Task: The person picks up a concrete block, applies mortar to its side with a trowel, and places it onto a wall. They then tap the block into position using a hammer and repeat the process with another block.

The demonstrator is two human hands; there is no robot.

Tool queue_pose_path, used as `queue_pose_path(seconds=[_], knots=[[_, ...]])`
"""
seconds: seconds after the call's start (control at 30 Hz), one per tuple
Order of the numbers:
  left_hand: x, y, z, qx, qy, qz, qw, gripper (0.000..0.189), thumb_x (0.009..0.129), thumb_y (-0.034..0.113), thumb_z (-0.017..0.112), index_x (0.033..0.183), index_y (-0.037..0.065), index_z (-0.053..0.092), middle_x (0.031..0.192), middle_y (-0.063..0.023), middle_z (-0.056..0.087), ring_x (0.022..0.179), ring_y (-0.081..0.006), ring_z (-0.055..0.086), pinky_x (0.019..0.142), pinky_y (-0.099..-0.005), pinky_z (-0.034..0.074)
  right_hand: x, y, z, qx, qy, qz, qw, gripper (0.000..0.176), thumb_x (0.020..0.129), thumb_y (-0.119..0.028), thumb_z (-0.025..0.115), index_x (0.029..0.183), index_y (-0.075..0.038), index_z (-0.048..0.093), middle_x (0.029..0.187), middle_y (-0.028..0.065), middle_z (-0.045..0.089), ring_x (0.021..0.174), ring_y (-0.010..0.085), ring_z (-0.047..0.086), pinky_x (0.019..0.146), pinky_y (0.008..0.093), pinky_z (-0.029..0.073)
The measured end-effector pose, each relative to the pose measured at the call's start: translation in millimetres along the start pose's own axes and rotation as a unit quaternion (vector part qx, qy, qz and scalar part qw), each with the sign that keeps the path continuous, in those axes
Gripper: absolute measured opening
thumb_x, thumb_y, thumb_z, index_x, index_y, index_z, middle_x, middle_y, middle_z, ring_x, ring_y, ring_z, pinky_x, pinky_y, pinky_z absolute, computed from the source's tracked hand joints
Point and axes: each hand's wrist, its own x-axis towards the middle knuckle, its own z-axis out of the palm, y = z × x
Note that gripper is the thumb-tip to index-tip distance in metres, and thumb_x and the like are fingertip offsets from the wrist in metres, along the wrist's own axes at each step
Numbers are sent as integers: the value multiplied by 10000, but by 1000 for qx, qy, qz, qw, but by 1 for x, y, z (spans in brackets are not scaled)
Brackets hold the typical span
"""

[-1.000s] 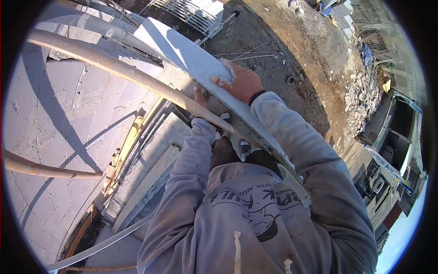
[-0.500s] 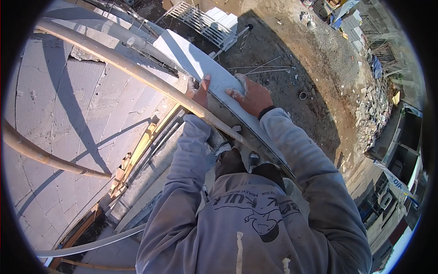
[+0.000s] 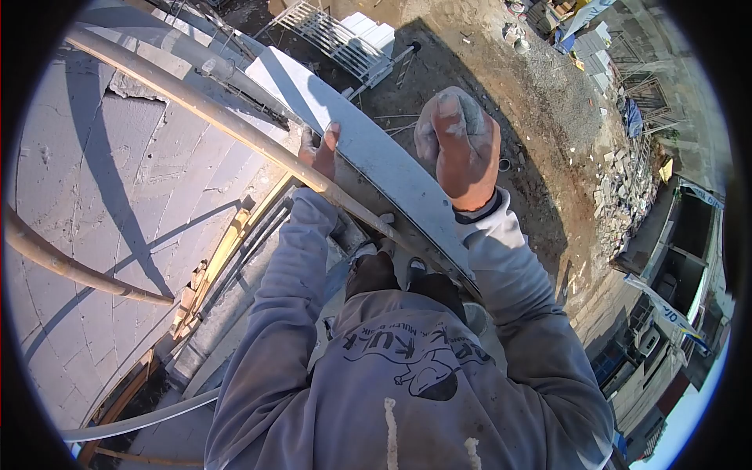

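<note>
A long, pale flat slab runs diagonally from upper left to lower right in front of me, its far end partly in shadow. My left hand grips its near edge, thumb showing on top and some fingers hidden. My right hand, dusty with grey powder, is raised above the slab's outer side. Its fingers are curled into a fist, and nothing sticks out of it. A bamboo pole passes close beside my left wrist.
Lower down, beyond the slab, lies a dirt yard with a metal rack and a rubble heap. A pale block surface is at left, with wood strips along its edge. My feet stand in a narrow gap.
My right hand has lifted off the slab and closed into a fist, moving nearer the camera. My left hand stays at the slab's edge. The view has shifted slightly.
</note>
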Motion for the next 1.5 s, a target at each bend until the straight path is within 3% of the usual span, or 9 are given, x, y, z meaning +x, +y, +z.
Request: queue_pose_path(seconds=[0.1, 0.3, 0.43, 0.57, 0.63, 0.9, 1.07, 1.17, 1.5], knots=[[-4, 7, 4, -27, -4, 3, 1000, 768, 749, 444, 669, 1260, -60, 397, 1138, -147, 530, 1030, -215, 508, 897, -307, 389, -15, 18, 2, 131, -106, -63, 984, 479, 912, -428, 432, 651, -30, 485, 552, 17, 451, 498, 105, 402, 473, 260, 282], [-2, 4, -2, 71, 16, 26, 997, 764, 755, 451, 660, 1274, -44, 397, 1154, -141, 533, 1050, -209, 505, 908, -307, 386, -43, 113, 9, -36, -105, 21, 994, 484, 901, -406, 423, 602, -27, 443, 515, 23, 373, 484, 123, 340, 454, 302, 262], [-12, 28, 13, 52, 30, 4, 998, 856, 725, 558, 631, 1257, -74, 407, 1168, -170, 523, 1073, -246, 496, 927, -329, 370, -42, 87, 4, -40, -111, 14, 993, 510, 905, -427, 422, 619, -9, 486, 520, 69, 432, 476, 162, 395, 470, 326, 320], [-11, 23, 7, 51, 34, -1, 998, 726, 752, 432, 671, 1247, -42, 430, 1115, -126, 549, 1011, -196, 515, 869, -296, 402, -34, 34, 3, 138, -123, -36, 982, 614, 881, -560, 416, 585, -25, 477, 484, 34, 397, 444, 114, 360, 424, 262, 242], [-12, 22, 9, 35, 12, 5, 999, 841, 723, 569, 619, 1245, -61, 425, 1127, -156, 541, 1039, -234, 505, 901, -319, 379, -38, 40, 5, 162, -159, -47, 973, 594, 890, -531, 418, 587, -22, 466, 476, 24, 377, 445, 116, 350, 427, 264, 235], [-12, 25, 11, 85, 35, 19, 996, 725, 758, 504, 618, 1181, -68, 478, 1078, -143, 554, 985, -230, 514, 880, -335, 385, -56, 106, 2, -59, -138, 15, 989, 558, 901, -475, 374, 585, -24, 460, 508, 22, 397, 475, 104, 370, 450, 284, 287], [-10, 20, 7, 79, 18, 6, 997, 809, 755, 472, 654, 1267, -97, 390, 1147, -159, 541, 1040, -227, 513, 892, -306, 393, -79, 97, -51, 10, 1, 120, 993, 491, 906, -425, 412, 657, -21, 538, 524, 33, 457, 494, 130, 435, 475, 301, 342], [-8, 16, 10, 134, 56, 25, 989, 805, 706, 582, 617, 1126, -98, 518, 998, -139, 566, 883, -167, 530, 603, -271, 379, -105, 73, -104, -54, 62, 115, 990, 509, 913, -439, 399, 657, -26, 549, 528, 9, 452, 490, 103, 429, 472, 269, 320], [-20, 24, 5, 205, -40, -149, 966, 894, 693, 697, 537, 1341, 100, 389, 1295, -69, 472, 1150, -234, 482, 757, -343, 408, -278, -13, -233, -96, 442, 21, 891, 461, 899, -438, 477, 717, -23, 562, 565, -1, 469, 495, 69, 416, 460, 222, 288]])
